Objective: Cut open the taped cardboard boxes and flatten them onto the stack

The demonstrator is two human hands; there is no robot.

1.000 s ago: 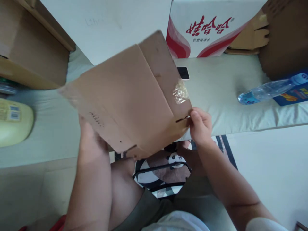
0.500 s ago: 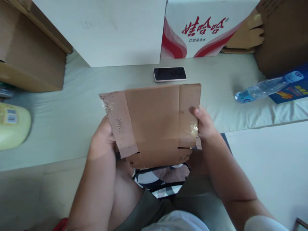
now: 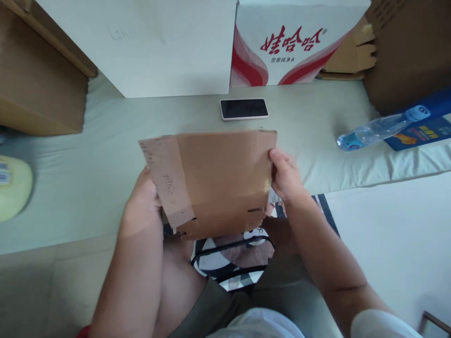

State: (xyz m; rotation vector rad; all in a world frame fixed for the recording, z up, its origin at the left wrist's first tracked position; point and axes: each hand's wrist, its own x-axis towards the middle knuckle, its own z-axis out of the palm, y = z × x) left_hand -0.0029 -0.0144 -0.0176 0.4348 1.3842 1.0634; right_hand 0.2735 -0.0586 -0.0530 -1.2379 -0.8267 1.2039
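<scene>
A brown cardboard piece (image 3: 221, 178) with creased panels and a torn, taped left edge is held up over my lap. My left hand (image 3: 146, 190) grips its left edge, with the fingers partly hidden behind it. At the right edge, my right hand (image 3: 284, 173) is closed on the cardboard, thumb near the upper corner. Beyond the cardboard, a phone (image 3: 244, 109) lies dark-screened on the pale green cloth (image 3: 105, 173).
A white box (image 3: 176, 51) and a red-and-white printed box (image 3: 282, 51) stand at the back. Brown cartons (image 3: 38, 75) are at the left. A clear bottle (image 3: 380, 129) leans on a blue box (image 3: 426, 134) at the right; a yellowish container (image 3: 16, 188) sits at the left.
The cardboard's right side has turned and moved inward, so it looks narrower. My right hand has moved left and slightly up with it. The whole view has shifted a little.
</scene>
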